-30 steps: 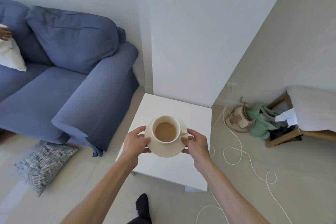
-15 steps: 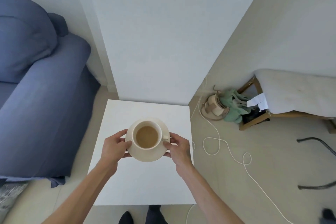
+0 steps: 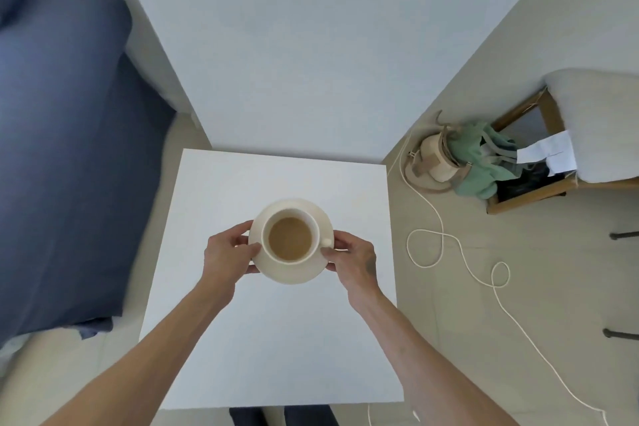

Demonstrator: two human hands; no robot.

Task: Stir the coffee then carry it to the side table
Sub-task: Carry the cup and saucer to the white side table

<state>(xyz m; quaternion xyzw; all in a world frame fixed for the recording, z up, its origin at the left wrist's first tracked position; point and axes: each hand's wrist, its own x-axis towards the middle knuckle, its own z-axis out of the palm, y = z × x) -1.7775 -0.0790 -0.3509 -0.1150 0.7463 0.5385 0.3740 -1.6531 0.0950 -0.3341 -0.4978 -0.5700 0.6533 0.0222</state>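
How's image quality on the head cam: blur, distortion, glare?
Head view: cup, saucer and both hands, left, right, fairly sharp; sofa at the left edge smeared; wide-angle lens splays the walls outward; light soft and even, no glare on the white side table.

A white square side table [image 3: 276, 339] stands on the pale floor [image 3: 518, 270], just right of a blue sofa [image 3: 69, 166], while a looping white cord [image 3: 439, 218] and bags [image 3: 460, 162] lie to the table's right.
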